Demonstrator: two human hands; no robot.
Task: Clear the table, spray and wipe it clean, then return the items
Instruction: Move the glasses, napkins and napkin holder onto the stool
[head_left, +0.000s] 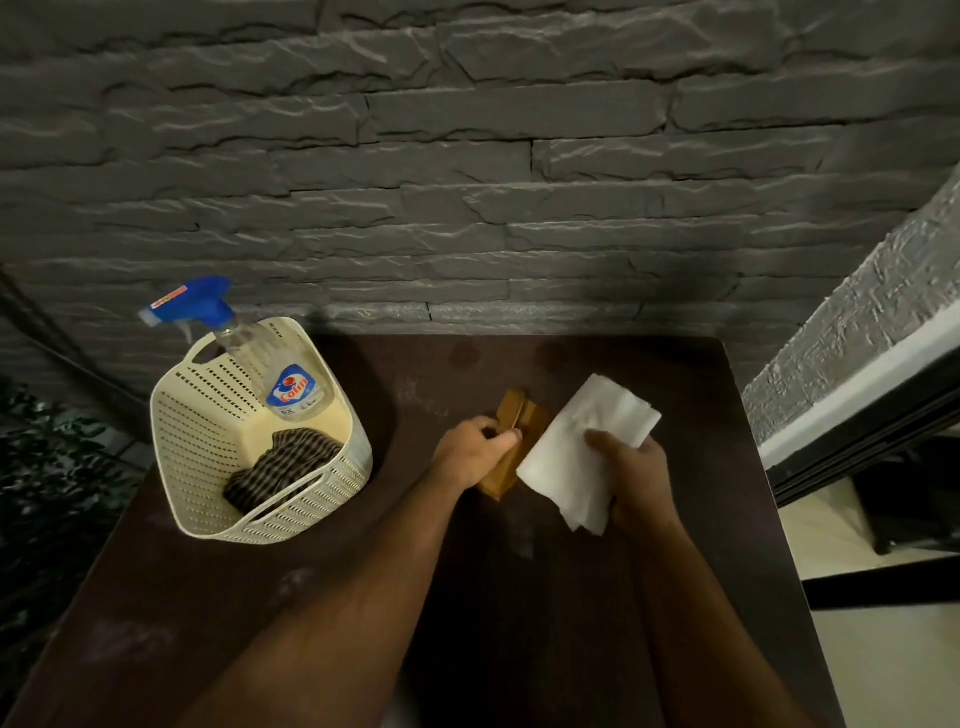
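Head view: looking down on a dark brown desk (545, 597) set against a grey stone wall (467, 156).
Left hand (470, 452): fingers curled round the top of a small wooden holder (519, 415) near the middle of the desk.
Right hand (631, 467): pinching a white paper napkin (582, 452), thumb on top, just right of the holder; the napkin overlaps the holder's right side.
Basket (208, 457): cream, perforated, at the desk's left edge.
Spray bottle (244, 353): blue trigger head, leaning tilted in the basket's far corner.
Cloth (283, 467): dark striped, crumpled in the basket's near end.
Desk surface: faint pale smudges near the front left corner.
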